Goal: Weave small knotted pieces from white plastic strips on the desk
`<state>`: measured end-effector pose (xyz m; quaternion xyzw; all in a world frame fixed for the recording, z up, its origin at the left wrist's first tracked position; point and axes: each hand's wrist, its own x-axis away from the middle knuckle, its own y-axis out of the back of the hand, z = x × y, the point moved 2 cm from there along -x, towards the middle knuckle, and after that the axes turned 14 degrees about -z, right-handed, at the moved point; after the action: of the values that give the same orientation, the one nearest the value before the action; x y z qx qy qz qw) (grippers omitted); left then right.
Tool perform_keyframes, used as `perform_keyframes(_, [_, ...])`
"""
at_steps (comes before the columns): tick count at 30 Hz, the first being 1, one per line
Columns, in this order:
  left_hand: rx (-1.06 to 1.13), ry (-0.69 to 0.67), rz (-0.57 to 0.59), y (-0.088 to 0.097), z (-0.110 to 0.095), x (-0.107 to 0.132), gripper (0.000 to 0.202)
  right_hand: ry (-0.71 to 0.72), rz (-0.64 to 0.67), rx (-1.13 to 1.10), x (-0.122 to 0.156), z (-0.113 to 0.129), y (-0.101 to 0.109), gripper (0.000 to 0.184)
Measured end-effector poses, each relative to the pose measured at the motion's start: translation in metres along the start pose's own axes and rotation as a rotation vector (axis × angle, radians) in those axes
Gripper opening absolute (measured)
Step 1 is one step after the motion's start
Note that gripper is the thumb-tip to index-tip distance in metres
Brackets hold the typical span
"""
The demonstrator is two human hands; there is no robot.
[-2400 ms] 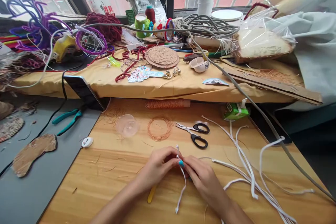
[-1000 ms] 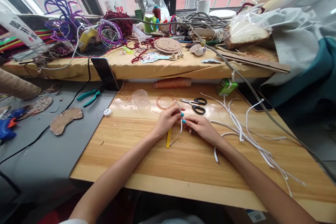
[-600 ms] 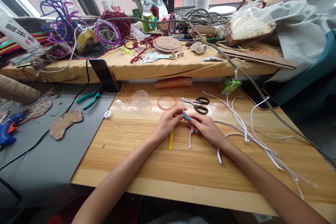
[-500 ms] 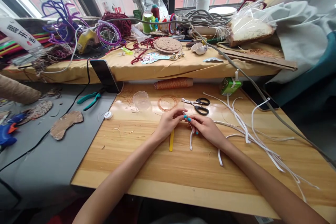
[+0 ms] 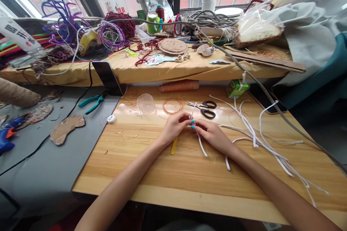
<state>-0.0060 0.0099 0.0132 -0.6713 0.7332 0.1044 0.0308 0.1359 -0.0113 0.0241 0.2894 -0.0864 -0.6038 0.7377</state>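
My left hand (image 5: 175, 127) is closed in a pinch above the middle of the wooden table. From under it sticks out a flat yellow craft stick (image 5: 174, 146), its lower end showing. My right hand (image 5: 214, 135) is pinched shut too, fingertips touching those of the left. Between both sets of fingertips runs a white cord (image 5: 201, 145), whose loose end hangs down toward the table. Fingers hide how cord and stick meet. Just beyond the hands lie black-handled scissors (image 5: 207, 109), blades partly open.
Several white cords (image 5: 255, 133) lie at the right by a small green box (image 5: 238, 88). A copper wire coil (image 5: 172, 106), a clear plastic cup (image 5: 146, 104) and an orange thread spool (image 5: 179, 86) stand behind. Left are teal pliers (image 5: 92, 103). A cluttered shelf (image 5: 151, 74) runs along the back.
The cord's hanging end has swung to the right, and its upper end has dropped toward the fingers. The yellow stick now tilts to the left. Both hands stay nearly in place.
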Motion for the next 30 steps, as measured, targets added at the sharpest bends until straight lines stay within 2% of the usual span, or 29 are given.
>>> perform_keyframes(7, [-0.033, -0.007, 0.031, -0.0008, 0.0006, 0.0022, 0.014, 0.123, -0.011, 0.115, 0.0011, -0.0012, -0.0031, 0.019])
perform_keyframes(20, [-0.131, -0.066, 0.033, -0.0023, -0.0011, 0.0021, 0.01, 0.151, -0.011, 0.135, 0.0007, 0.0004, -0.0032, 0.02])
perform_keyframes(24, [-0.103, -0.052, 0.043, -0.0021, -0.0012, 0.0022, 0.01, 0.129, -0.021, 0.127, 0.0001, 0.0014, -0.0022, 0.021])
perform_keyframes(30, [-0.07, -0.045, 0.044, -0.0011, -0.0025, 0.0019, 0.01, -0.02, -0.021, 0.028, 0.0008, 0.0027, 0.0016, 0.021])
